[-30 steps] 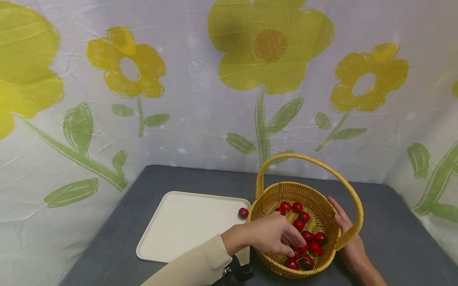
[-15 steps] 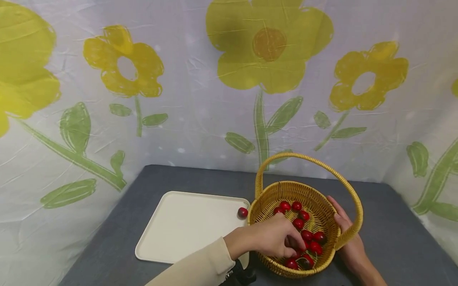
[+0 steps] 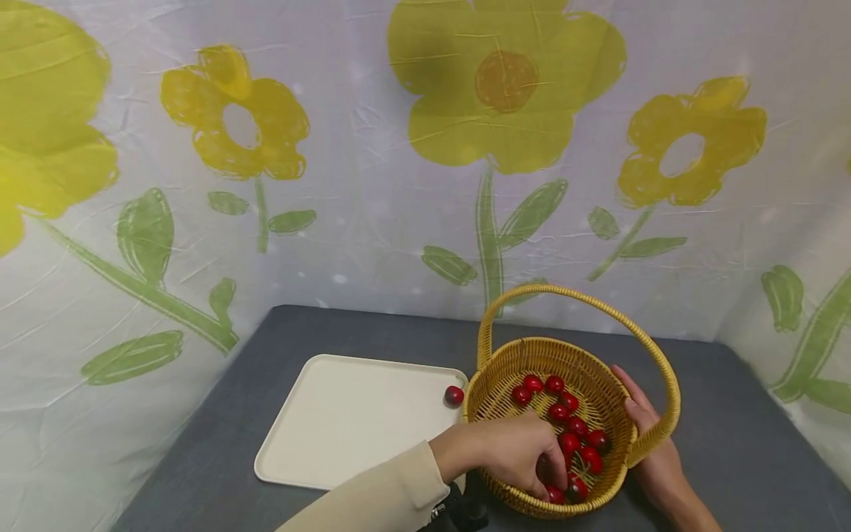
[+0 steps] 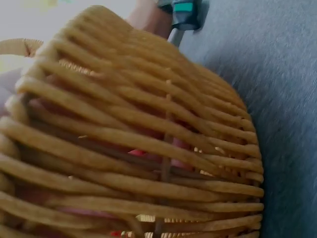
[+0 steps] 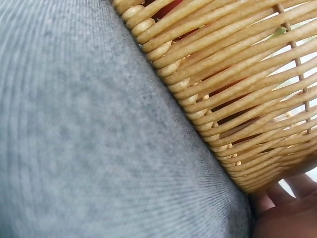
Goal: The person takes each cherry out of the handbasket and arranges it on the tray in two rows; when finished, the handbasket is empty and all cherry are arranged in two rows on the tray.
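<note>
L hand (image 3: pixel 521 448) is in basket (image 3: pixel 592 369), approx. 7 o'clk; fingers curl among cherries (image 3: pixel 591 459), if clamped I cannot tell. R hand (image 3: pixel 660 464), fingers straight, touches outside, 3 o'clk.

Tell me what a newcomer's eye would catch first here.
Probably the red cherries in the wicker basket, right of centre in the head view, with the left hand among them and the right hand at the basket's right side. Next, perhaps, the lone cherry at the right end of the pale tray. The big yellow flower on the backdrop above also stands out.
</note>
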The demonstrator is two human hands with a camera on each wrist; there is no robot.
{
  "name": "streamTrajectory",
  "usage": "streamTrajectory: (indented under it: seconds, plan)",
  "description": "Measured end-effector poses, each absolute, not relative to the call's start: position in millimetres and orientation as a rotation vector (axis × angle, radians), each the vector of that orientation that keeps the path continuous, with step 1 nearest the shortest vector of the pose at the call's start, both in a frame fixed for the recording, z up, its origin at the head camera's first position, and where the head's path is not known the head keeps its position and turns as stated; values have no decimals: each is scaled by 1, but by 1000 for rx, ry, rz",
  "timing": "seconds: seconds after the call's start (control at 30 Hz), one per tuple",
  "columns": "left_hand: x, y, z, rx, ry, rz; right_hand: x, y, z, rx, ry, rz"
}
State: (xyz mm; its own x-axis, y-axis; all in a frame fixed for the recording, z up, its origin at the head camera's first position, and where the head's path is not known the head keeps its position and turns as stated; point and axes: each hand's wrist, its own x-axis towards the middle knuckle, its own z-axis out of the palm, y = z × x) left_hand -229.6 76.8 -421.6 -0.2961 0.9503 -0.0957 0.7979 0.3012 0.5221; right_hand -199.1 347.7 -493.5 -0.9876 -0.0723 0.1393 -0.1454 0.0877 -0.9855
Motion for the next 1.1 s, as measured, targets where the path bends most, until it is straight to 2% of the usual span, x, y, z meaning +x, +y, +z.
streamTrajectory:
  seconds: [0.63,0.83,1.1]
  plan:
    - [-225,53,-407,1468,2210,1032,-198,344,-490,260,-2321,1991]
    - [-218,25,-405,1463,2217,1261,-200,344,-491,275,-2290,2037]
    - [-218,-32,-398,1294,2112,1619,-200,345,-492,245,-2262,2032]
